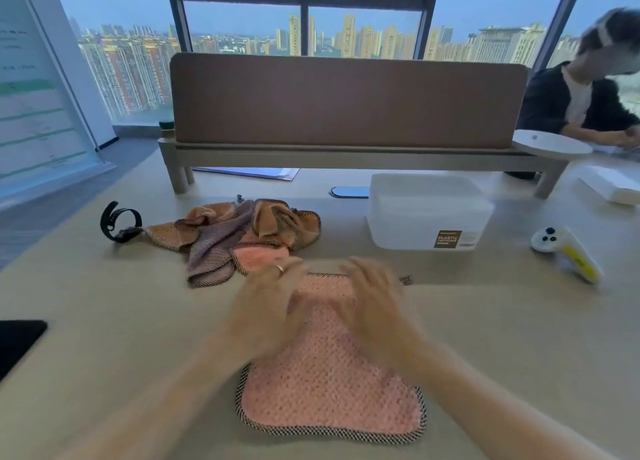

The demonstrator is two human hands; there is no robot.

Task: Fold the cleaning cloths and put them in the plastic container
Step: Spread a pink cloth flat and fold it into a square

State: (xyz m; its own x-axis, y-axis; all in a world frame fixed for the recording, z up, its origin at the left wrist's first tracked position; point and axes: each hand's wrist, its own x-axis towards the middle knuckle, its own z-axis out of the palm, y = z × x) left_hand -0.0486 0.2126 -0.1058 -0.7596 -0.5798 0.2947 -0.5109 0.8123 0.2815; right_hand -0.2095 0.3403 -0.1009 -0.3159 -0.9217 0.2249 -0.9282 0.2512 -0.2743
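Pink cleaning cloth [329, 394] spread flat on table [114, 355], far edge beneath left hand [266, 307] and right hand [375, 302], side by side. Both blurred; hold on cloth impossible to tell. Beyond left hand, heap of unfolded cloths [239, 234]; beyond right, plastic container [427, 213].

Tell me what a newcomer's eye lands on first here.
First, the pink cloth spread flat at the near middle of the table, with the left hand and right hand, both blurred, at its far edge. Behind them lies a crumpled pile of cloths, and to its right stands the translucent plastic container.
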